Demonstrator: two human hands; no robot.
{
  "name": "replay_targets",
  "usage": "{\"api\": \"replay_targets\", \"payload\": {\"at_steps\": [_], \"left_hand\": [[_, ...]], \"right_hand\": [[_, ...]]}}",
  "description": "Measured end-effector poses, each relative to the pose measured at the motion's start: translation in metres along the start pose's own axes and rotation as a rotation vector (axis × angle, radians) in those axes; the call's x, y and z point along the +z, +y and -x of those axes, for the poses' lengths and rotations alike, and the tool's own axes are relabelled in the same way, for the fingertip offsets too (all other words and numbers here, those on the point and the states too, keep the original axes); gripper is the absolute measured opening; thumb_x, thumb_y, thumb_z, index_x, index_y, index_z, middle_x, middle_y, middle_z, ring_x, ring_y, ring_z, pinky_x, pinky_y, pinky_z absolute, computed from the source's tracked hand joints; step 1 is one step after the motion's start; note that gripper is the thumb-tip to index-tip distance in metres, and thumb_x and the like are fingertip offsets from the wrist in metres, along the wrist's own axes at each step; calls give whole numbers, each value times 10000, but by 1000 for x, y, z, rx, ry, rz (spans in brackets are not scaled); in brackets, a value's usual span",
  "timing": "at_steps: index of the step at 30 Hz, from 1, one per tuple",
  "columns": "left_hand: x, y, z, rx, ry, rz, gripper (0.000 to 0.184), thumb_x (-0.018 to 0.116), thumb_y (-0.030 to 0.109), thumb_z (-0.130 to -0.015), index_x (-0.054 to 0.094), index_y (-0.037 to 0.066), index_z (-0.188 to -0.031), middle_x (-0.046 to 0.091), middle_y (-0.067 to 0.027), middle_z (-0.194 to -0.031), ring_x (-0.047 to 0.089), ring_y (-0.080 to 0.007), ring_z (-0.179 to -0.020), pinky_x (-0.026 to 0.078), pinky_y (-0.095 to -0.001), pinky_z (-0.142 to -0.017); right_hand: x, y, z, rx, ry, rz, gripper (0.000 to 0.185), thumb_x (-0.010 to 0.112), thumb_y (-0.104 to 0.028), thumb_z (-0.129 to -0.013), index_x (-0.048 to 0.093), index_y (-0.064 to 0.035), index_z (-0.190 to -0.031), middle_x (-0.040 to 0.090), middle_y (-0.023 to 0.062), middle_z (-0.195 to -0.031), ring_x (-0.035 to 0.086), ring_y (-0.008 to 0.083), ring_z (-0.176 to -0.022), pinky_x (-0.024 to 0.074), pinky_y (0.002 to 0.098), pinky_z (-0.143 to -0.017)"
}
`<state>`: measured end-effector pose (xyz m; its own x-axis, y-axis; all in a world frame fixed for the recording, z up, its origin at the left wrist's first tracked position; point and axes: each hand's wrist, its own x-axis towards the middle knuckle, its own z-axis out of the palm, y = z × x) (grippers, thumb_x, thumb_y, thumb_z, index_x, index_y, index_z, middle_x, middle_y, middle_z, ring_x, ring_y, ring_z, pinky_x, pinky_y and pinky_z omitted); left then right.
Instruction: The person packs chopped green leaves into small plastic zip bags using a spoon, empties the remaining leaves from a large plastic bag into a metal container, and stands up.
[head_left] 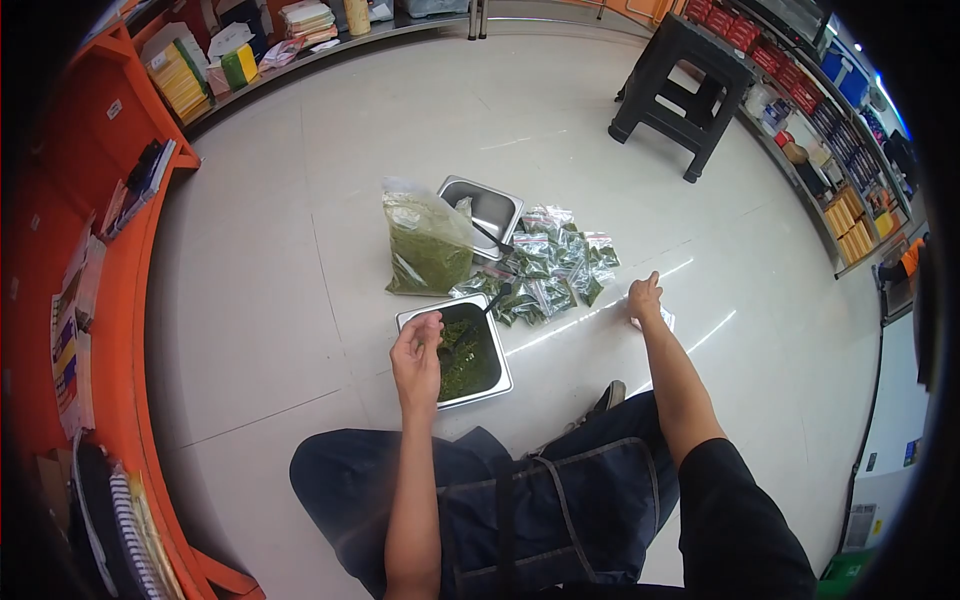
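My left hand [418, 362] is raised over the left part of a metal tray [503, 385] of green leafy herbs [462, 370], its fingers bent close together; whether they hold anything is too small to tell. A black spoon [497, 298] leans in that tray. My right hand [645, 297] reaches to the floor at the right, over a small whitish packet [668, 320], fingers partly extended. Between the hands lie several small zip bags of green herbs [555, 265]. A large clear bag of green herbs [428, 250] stands behind the tray, beside a second metal tray [490, 205] with a black-handled utensil.
A black stool [680, 90] stands on the floor at the back right. Orange shelving [150, 330] with books and papers runs along the left. Stocked shelves [820, 150] line the right, and another shelf runs across the back left.
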<state>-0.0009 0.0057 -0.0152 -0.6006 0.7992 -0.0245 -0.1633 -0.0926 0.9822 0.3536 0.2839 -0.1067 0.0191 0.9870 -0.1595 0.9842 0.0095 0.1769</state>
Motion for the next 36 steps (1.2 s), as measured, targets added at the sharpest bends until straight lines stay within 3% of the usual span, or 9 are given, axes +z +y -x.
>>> {"api": "replay_targets", "payload": {"at_steps": [1, 4, 7, 8, 10, 13, 16, 22, 36], "left_hand": [[0, 0, 0, -1, 0, 2, 307, 574, 301, -1020, 661, 8, -1042, 674, -78, -1091, 613, -151, -1003, 489, -297, -857], [0, 1, 1, -3, 0, -2, 306, 572, 296, -1021, 660, 4, -1043, 673, -80, -1094, 614, -153, -1008, 489, -298, -860], [1, 3, 1, -9, 5, -4, 306, 572, 295, -1021, 657, 2, -1045, 673, -83, -1098, 615, -156, -1014, 489, -300, -862], [1, 3, 1, -9, 4, -5, 306, 572, 295, -1021, 657, 2, -1045, 673, -83, -1098, 615, -156, -1014, 489, -300, -862], [0, 2, 0, -9, 4, -4, 304, 572, 294, -1021, 655, 3, -1049, 673, -86, -1104, 616, -158, -1018, 490, -301, -864], [0, 2, 1, -8, -1, -7, 300, 573, 291, -1020, 655, 4, -1050, 672, -88, -1106, 616, -159, -1017, 490, -302, -864], [0, 1, 0, -7, -1, 7, 293, 576, 287, -1019, 655, 6, -1048, 672, -90, -1105, 617, -160, -1019, 491, -304, -864], [0, 2, 1, -15, 0, 11, 290, 585, 285, -1015, 654, 5, -1049, 673, -93, -1108, 618, -160, -1022, 492, -302, -866], [0, 1, 0, -6, -3, -6, 300, 586, 284, -1015, 653, -4, -1062, 675, -93, -1107, 616, -156, -1021, 495, -301, -871]], "right_hand": [[0, 3, -1, -84, -44, 140, 247, 655, -76, -828, 705, 21, -1050, 506, 207, -1253, 472, 381, -1198, 547, 481, -920], [19, 14, -16, -60, 35, 153, 235, 675, -92, -797, 733, -14, -1011, 580, 211, -1182, 407, 374, -1213, 530, 488, -899], [15, 14, -4, -23, 136, 116, 222, 644, -117, -814, 743, -41, -997, 627, 217, -1122, 431, 362, -1235, 529, 499, -884], [6, 11, 2, -22, 135, 114, 222, 644, -117, -814, 743, -41, -997, 627, 217, -1122, 431, 362, -1235, 529, 499, -884], [-19, 3, 12, 30, -153, 1, 230, 634, -91, -816, 728, -9, -1009, 588, 211, -1210, 479, 365, -1235, 542, 479, -882], [9, 16, -17, -94, -228, -6, 245, 619, -70, -828, 707, -3, -1047, 522, 195, -1317, 522, 376, -1217, 547, 467, -920], [36, 24, -24, 31, -74, -152, 243, 605, -54, -840, 695, 6, -1057, 485, 187, -1357, 562, 401, -1165, 547, 456, -930], [21, 18, -9, -74, -10, -10, 241, 606, -39, -841, 693, -10, -1064, 501, 206, -1327, 600, 412, -1115, 553, 433, -926], [-14, 8, 18, -36, -43, -25, 259, 674, -88, -801, 705, -15, -1047, 519, 227, -1275, 651, 362, -1069, 564, 403, -903]]}}
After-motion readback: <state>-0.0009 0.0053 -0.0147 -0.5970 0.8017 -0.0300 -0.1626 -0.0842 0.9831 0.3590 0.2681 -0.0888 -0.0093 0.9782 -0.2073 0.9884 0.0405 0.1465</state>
